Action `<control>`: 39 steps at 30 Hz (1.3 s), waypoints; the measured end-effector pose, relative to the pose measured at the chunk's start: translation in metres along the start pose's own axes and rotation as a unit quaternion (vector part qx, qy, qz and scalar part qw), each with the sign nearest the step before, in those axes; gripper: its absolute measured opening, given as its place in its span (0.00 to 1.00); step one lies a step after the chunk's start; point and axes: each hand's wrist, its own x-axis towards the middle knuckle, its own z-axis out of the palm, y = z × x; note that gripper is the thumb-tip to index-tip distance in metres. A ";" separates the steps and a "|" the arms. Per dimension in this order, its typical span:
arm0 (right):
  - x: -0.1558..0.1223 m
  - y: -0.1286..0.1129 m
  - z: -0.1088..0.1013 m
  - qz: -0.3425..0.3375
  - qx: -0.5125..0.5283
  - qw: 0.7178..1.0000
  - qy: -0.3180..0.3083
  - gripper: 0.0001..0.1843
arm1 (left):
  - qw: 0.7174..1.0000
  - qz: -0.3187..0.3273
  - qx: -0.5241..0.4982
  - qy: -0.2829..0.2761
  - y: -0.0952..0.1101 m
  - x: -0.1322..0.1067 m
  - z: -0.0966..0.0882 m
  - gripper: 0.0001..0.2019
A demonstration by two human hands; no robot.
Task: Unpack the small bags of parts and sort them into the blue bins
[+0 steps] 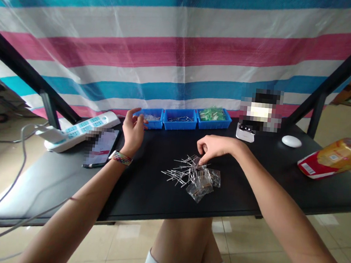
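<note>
My left hand (132,132) is held at the front corner of the left blue bin (154,124), fingers apart and nothing seen in them. Clear small pieces lie in that bin. My right hand (216,148) is over the pile, fingers curled and thumb pointing down; whatever is in the pinch is hidden. Beneath it, silver pop rivets (179,175) with thin stems lie scattered on the black table. Small clear plastic bags (199,188) with brass-coloured pins lie against them. The middle blue bin (179,125) holds metal pieces, and the right blue bin (215,124) holds green packets.
To the left are a power strip (102,120) with a plugged-in charger and a phone (102,147). An earbud case (245,134), a white oval object (291,141) and a red-yellow package (330,161) stand to the right. A striped sheet (182,57) hangs behind the table.
</note>
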 end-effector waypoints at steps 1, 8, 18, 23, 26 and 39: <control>0.001 0.000 0.000 0.000 0.005 1.000 -0.001 0.23 | 1.000 0.016 0.005 -0.017 0.004 -0.004 0.002 0.17; 0.003 0.010 -0.004 0.009 0.087 0.996 -0.033 0.17 | 0.995 0.028 0.004 -0.098 0.020 -0.017 0.010 0.10; 0.000 0.022 -0.010 -0.122 0.217 0.966 -0.067 0.17 | 0.988 0.070 -0.005 -0.141 0.009 -0.013 0.008 0.08; -0.004 0.012 -0.010 -0.169 0.301 0.938 0.007 0.14 | 0.976 0.142 0.028 -0.165 0.031 -0.028 0.009 0.12; -0.003 0.000 -0.006 -0.159 0.393 0.902 0.082 0.14 | 0.947 0.257 0.065 -0.182 0.053 -0.044 0.011 0.18; 0.024 -0.027 0.027 -0.148 0.588 0.784 0.135 0.17 | 0.912 0.321 0.087 -0.240 0.067 -0.064 0.021 0.02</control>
